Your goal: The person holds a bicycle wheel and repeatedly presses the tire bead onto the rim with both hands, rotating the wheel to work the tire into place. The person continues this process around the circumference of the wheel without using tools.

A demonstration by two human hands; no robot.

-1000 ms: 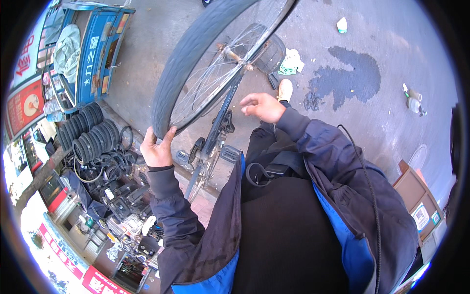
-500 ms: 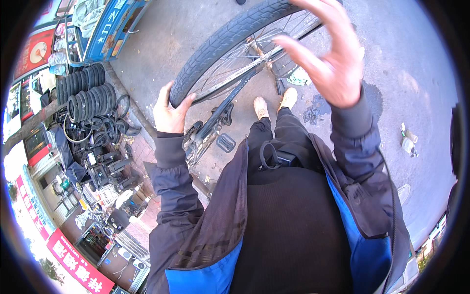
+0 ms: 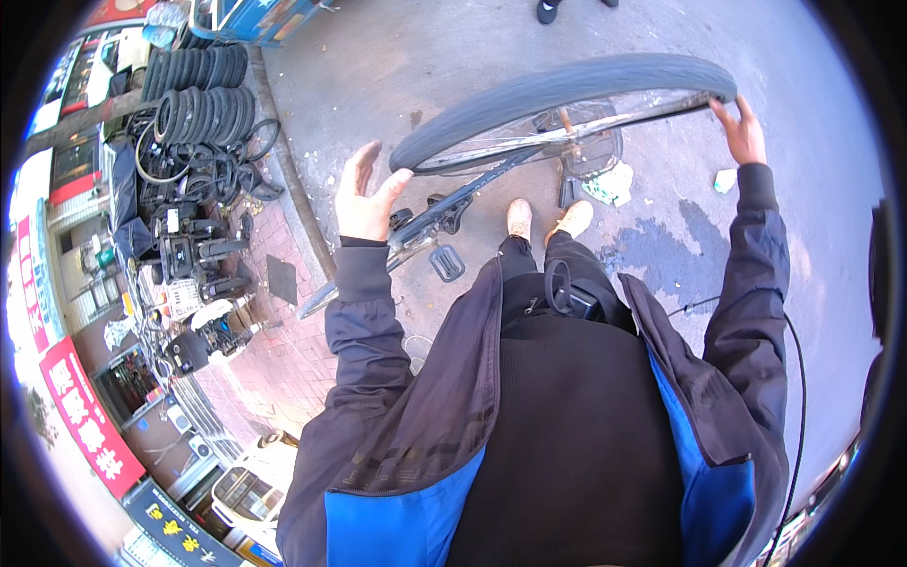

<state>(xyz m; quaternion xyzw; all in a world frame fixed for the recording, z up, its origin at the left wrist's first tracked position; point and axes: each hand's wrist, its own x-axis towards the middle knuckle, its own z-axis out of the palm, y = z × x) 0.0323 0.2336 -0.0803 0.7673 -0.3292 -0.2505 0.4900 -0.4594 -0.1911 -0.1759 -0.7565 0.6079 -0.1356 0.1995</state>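
A bicycle wheel with a black tyre [image 3: 557, 87] stretches across in front of me above the pavement. My right hand [image 3: 741, 132] grips the tyre's right end with thumb and fingers. My left hand [image 3: 368, 197] is at its left end, thumb touching or very near the rubber, fingers spread. Below the wheel are the bicycle's dark frame [image 3: 482, 170] and a pedal [image 3: 447, 263], with part of the bike hidden by my left arm. My light shoes [image 3: 520, 219] stand under it.
Stacked tyres [image 3: 194, 116], a blue cart [image 3: 255, 21] and parked scooters [image 3: 198, 255] line the left, beside a kerb [image 3: 298, 170]. A white vehicle [image 3: 246, 487] is at lower left. Another person's dark shoes [image 3: 548, 11] show at the top; a cloth [image 3: 609, 184] and dark wet patch [image 3: 652, 255] lie right.
My right hand has moved from above the frame out to the tyre's right end and grips it. The wheel has swung flatter and lower across my view; my left hand's fingers have loosened.
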